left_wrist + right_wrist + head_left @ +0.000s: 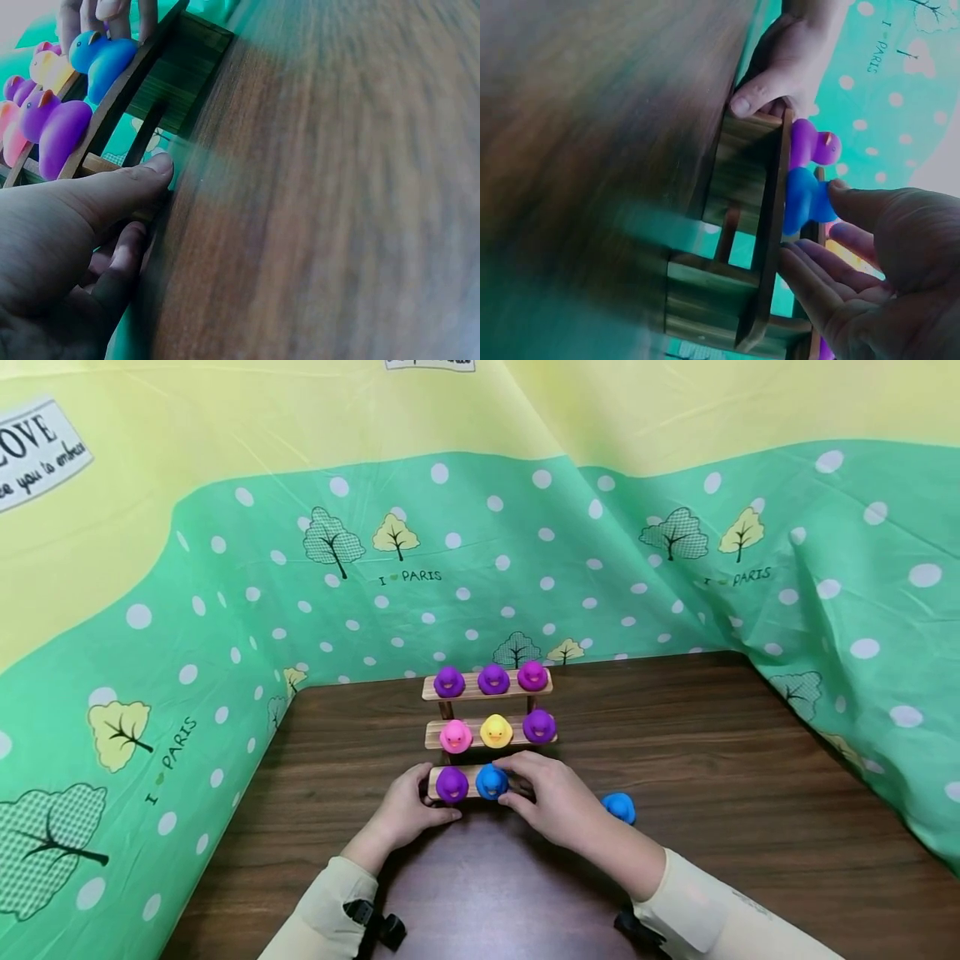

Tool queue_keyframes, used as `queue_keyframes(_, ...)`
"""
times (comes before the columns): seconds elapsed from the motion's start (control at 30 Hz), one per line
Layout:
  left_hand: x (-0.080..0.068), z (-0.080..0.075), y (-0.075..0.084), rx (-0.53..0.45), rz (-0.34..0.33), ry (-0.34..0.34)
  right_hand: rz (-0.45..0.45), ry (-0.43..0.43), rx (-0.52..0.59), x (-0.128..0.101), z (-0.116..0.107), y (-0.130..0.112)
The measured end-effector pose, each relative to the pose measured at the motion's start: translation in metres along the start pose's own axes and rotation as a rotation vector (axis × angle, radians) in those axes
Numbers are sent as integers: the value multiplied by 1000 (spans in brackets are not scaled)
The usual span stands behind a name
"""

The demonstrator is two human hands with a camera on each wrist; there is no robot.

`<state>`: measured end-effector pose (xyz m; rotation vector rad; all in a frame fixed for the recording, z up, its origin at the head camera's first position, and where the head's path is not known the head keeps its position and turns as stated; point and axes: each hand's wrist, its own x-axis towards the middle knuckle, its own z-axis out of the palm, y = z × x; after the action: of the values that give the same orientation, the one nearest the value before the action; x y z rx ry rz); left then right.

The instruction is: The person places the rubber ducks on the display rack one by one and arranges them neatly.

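A small three-tier wooden rack (433, 738) stands on the table, bearing rubber ducks on each step. My left hand (405, 812) grips the rack's lower left end, with the thumb toward the front in the left wrist view. On the bottom step sit a purple duck (452, 785) and, to its right, a blue duck (492, 782). My right hand (553, 797) pinches this blue duck between thumb and fingers; in the right wrist view the thumb touches its head. The middle step carries a pink duck (456, 737), a yellow duck (496, 732) and a purple duck (539, 727).
Two purple ducks (493, 679) and a magenta duck (533, 676) line the top step. Another blue duck (619, 807) lies on the dark wood table (705, 735), just beyond my right forearm. Green and yellow printed cloth (465, 543) hangs behind and along both sides.
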<state>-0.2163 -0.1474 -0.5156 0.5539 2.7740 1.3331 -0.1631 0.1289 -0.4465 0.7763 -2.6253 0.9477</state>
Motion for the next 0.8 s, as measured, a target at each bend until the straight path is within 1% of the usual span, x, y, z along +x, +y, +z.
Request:
queue_keyframes(0.2,-1,0,0,-2,2,-4,7,56,30,-15,-13,6)
queue_keyframes(0.27,-1,0,0,-3,6,-5,15,71,24,-21,-19,11)
queue_keyframes(0.5,-1,0,1,-16,5,-11,87,84,-43,-39,-40,30)
queue_keyframes(0.63,-1,0,0,-11,2,-10,109,101,-85,-47,-49,42)
queue_keyframes(0.8,-1,0,0,-9,-7,-8,155,72,-123,-57,-58,56)
